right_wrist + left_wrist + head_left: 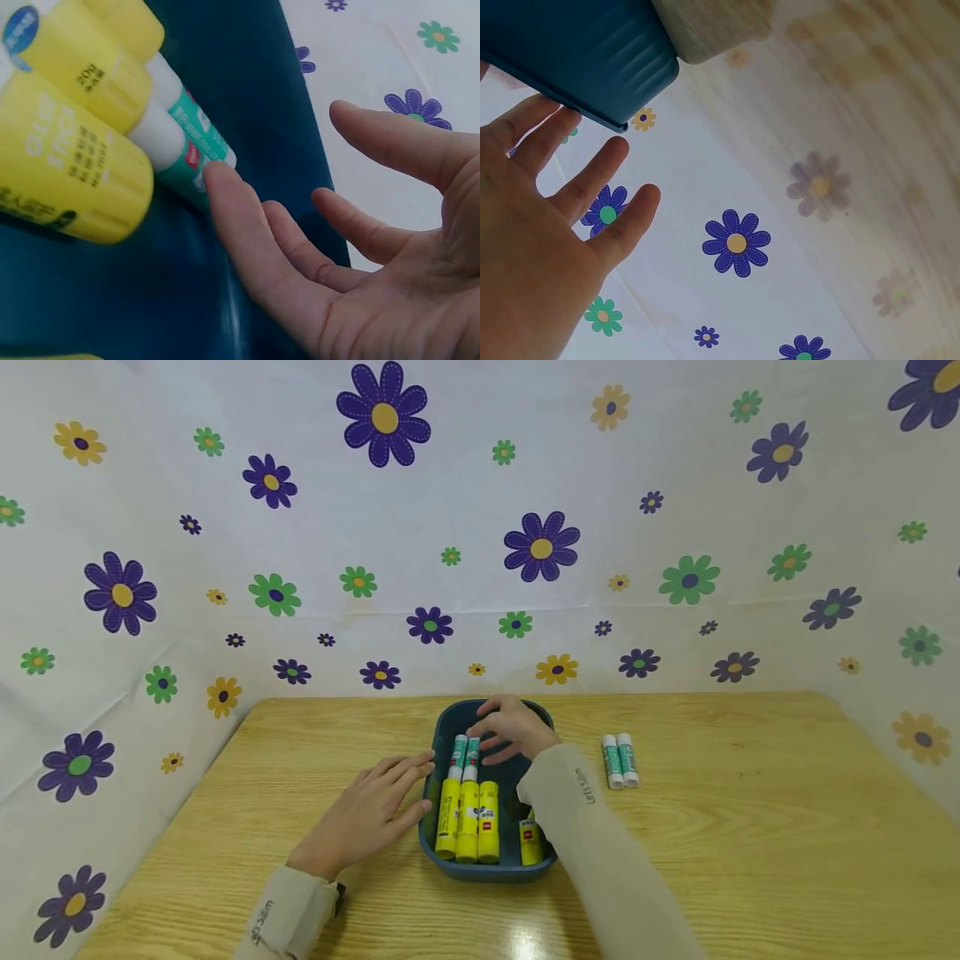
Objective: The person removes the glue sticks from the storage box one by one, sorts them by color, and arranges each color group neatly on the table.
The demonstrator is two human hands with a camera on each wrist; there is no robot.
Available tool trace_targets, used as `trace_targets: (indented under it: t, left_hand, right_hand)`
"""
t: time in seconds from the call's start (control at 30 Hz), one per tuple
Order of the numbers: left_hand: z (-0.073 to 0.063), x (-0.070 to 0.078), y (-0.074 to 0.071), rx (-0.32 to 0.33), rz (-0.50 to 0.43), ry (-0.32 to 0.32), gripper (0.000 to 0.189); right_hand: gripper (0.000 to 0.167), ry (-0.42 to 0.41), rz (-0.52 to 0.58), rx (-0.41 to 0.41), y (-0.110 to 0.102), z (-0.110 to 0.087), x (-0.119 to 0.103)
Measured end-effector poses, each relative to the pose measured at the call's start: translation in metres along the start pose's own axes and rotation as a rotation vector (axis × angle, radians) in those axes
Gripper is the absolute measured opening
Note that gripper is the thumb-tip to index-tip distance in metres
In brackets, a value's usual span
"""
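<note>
A dark blue plastic basket (487, 874) stands on the table with glue sticks lying inside. Three large yellow glue sticks (467, 831) line its near left part, and two slim green-and-white glue sticks (471, 760) lie beyond them. Another yellow glue stick (530, 843) is at the near right, partly covered by the sleeve. My right hand (516, 728) reaches inside with fingers spread and nothing held; in the right wrist view a fingertip (219, 176) meets a green stick. My left hand (367, 814) has its fingers extended, fingertips (570, 118) at the basket's left rim.
Two more green-and-white glue sticks (619, 762) lie side by side on the wooden table (750, 827), to the right of the basket. A white flower-printed cloth (465, 510) hangs behind the table and along both sides.
</note>
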State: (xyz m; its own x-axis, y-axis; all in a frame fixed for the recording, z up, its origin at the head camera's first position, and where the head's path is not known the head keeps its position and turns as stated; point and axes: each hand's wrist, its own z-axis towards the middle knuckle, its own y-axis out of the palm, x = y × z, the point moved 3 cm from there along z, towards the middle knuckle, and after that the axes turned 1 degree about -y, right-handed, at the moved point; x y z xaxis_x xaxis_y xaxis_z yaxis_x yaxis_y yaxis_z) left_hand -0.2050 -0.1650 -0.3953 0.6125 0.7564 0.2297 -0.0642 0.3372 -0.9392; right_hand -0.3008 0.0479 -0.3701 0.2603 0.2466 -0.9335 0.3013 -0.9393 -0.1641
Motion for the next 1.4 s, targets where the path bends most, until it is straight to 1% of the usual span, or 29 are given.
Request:
trace_targets:
  t: [0.17,0.3,0.47,0.67,0.93,1.03,1.17,1.4]
  left_hand:
    - [0.0,0.0,0.0,0.004,-0.001,0.005,0.05]
    - [0.0,0.0,0.0,0.006,-0.001,0.006,0.05]
    - [-0.001,-0.001,0.0,0.004,0.001,0.005,0.05]
    - [-0.003,-0.002,-0.001,0.007,0.009,-0.001,0.049]
    - [-0.001,-0.001,-0.001,-0.001,0.005,-0.01,0.05]
    - [-0.001,-0.001,-0.001,-0.003,0.006,-0.006,0.05]
    - [0.0,-0.001,0.0,-0.008,-0.002,-0.003,0.051]
    - [0.0,-0.002,0.001,-0.01,-0.011,-0.004,0.053]
  right_hand:
    - [0.046,0.022,-0.03,0.015,0.006,0.003,0.006]
    - [0.05,0.042,-0.064,0.024,0.01,0.004,0.01]
    - [0.058,0.055,-0.077,0.002,0.017,0.005,0.013]
    - [0.059,0.044,-0.063,-0.04,0.026,0.01,0.016]
    - [0.056,0.009,-0.099,-0.032,0.031,0.011,0.017]
    - [0.057,-0.001,-0.096,-0.034,0.03,0.01,0.016]
    - [0.057,-0.034,-0.074,-0.036,0.025,0.008,0.011]
    - [0.059,-0.096,-0.03,-0.066,0.009,-0.001,-0.008]
